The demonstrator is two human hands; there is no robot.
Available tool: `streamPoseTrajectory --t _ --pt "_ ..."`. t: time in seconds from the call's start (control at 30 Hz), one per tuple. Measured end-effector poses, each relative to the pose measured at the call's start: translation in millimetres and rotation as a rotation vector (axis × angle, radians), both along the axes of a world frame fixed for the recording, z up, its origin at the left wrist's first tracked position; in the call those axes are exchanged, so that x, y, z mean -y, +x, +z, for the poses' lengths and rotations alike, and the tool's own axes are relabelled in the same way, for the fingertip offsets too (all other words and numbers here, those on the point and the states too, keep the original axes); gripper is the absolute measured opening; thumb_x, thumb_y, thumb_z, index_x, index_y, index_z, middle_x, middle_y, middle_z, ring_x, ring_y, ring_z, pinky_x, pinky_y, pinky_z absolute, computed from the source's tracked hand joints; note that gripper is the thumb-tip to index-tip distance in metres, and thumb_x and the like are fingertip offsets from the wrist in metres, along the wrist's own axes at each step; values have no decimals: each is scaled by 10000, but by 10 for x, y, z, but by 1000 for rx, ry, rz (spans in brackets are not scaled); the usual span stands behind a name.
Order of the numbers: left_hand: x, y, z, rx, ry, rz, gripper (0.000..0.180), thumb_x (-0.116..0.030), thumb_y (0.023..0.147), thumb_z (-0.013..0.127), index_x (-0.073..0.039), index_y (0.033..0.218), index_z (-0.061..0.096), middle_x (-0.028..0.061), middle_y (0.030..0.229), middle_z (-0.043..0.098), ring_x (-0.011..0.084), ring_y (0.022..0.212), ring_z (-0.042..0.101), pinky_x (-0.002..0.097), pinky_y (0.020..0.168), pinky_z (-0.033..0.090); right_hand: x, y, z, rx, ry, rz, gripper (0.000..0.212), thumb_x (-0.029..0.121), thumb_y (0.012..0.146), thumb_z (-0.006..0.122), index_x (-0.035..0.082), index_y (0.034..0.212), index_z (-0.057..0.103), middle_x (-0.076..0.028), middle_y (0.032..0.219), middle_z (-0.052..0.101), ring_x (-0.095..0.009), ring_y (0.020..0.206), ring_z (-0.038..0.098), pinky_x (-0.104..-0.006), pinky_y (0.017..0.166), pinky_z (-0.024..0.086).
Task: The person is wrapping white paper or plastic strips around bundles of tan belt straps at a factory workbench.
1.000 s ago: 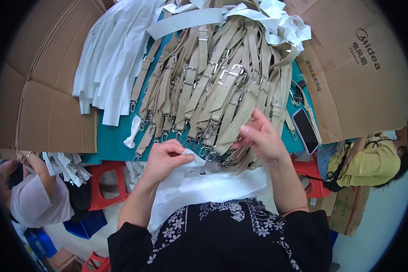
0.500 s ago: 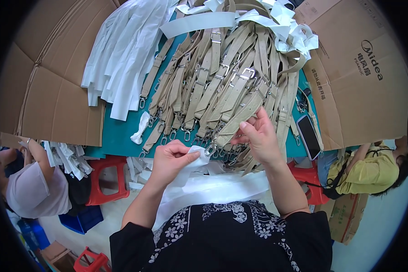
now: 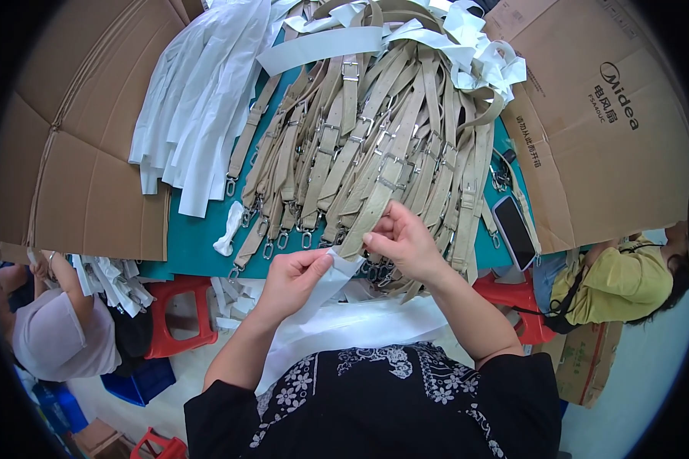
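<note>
My left hand (image 3: 297,281) pinches a strip of white paper (image 3: 343,269) whose end meets the tip of a beige strap (image 3: 372,214). Between the thumb and fingers of my right hand (image 3: 403,243) is that same strap, just above its end. The metal clasp at the strap's tip is hidden by the paper. Beyond my hands spreads a thick pile of beige straps (image 3: 302,164) with silver buckles and metal clips, their clip ends lying toward me.
Long white sheets (image 3: 195,107) lie left of the pile; crumpled white strips (image 3: 467,46) sit on its far end. A phone (image 3: 514,232) rests at the right. Cardboard boxes (image 3: 92,138) flank the green table (image 3: 195,245). A person in yellow (image 3: 616,287) and one in pale clothing (image 3: 65,329) sit nearby.
My right hand has moved left and slightly down along the strap toward my left hand. The white paper now covers the strap's clip, which showed before. The whole view has shifted slightly.
</note>
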State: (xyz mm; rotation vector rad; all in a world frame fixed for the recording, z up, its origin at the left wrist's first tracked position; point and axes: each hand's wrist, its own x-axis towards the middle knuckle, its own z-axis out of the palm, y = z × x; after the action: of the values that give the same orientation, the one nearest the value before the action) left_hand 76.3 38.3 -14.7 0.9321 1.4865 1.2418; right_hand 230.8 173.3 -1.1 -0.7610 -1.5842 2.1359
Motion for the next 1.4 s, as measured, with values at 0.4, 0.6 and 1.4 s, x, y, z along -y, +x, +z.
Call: streamPoseTrajectory --t 0.4,0.6,1.4 --pt "59 -110 -25 -273 30 4 206 -158 871 519 19 929 607 19 734 604 50 657 507 214 582 421 -3 -90 -105 -11 -715 39 317 289 857 542 75 1091 539 -11 880 595 -132 751 578 -271 670 497" --pt "100 -180 90 -238 27 133 227 -177 893 494 18 929 604 -5 751 594 46 679 501 197 601 407 79 -386 75 15 -17 -82 199 175 791 642 54 948 626 15 776 581 -58 634 509 -204 567 420" --pt "78 -301 -15 -206 205 24 167 -90 793 615 7 928 625 34 812 616 88 715 560 219 652 448 104 -420 170 22 -104 203 267 146 788 629 62 1031 558 1 911 564 -62 762 513 -218 661 429"
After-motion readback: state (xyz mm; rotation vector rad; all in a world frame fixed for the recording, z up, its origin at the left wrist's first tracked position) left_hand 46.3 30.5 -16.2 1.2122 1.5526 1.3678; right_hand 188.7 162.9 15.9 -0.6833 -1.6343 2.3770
